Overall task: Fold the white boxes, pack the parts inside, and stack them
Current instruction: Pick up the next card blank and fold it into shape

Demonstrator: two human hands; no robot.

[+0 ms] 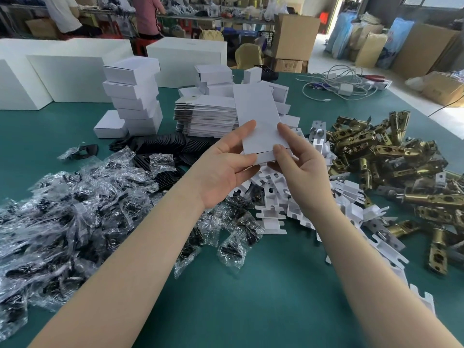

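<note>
Both hands hold one flat white box blank in the air above the green table, over the middle of the parts piles. The left hand grips its lower left edge, with the thumb on the front face and the other fingers curled under it. The right hand pinches the lower right corner, with the thumb and one fingertip on the front. The blank is still flat and tilts away from the person; only a narrow flap at the bottom edge seems to begin to bend.

I judge that the step in hand is the folding of a new box, at its very beginning. The stack of flat blanks lies just behind the hands, and a tower of finished boxes stands further left, so some boxes are already done and stacked.

The next move probably calls for opening the blank into a sleeve and pressing the bottom flaps in. After this, the parts must go inside: likely a brass latch from the right pile, a white card insert, and a clear bag of screws from the left.
</note>
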